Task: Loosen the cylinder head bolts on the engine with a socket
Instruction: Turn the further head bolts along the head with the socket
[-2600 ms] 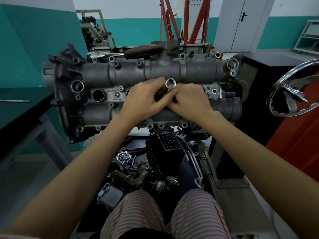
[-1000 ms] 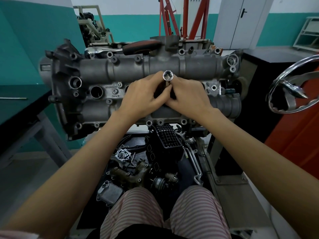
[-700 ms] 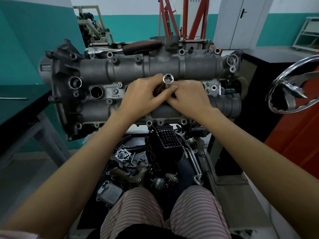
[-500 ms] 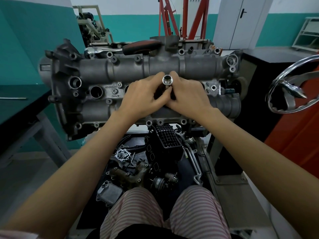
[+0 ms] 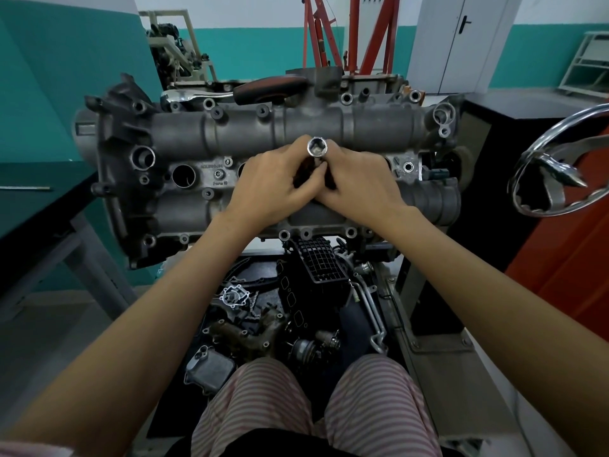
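Observation:
The grey engine cylinder head (image 5: pixel 237 133) lies across the view on a stand. A shiny socket (image 5: pixel 317 147) stands upright over its middle, open end facing me. My left hand (image 5: pixel 273 186) and my right hand (image 5: pixel 359 186) meet there, fingers wrapped around the socket's dark shaft below the chrome end. What the socket sits on is hidden by my fingers. Several bolts (image 5: pixel 217 174) and bolt holes dot the head.
A ratchet with a red-black handle (image 5: pixel 263 89) rests on the far edge of the head. Loose engine parts (image 5: pixel 263 318) lie below by my knees. A chrome wheel (image 5: pixel 560 173) juts in at the right, a dark bench (image 5: pixel 29 206) stands at the left.
Both hands have stayed on the socket, with fingers shifting around it. The socket wobbled slightly up and down and turned a little in place.

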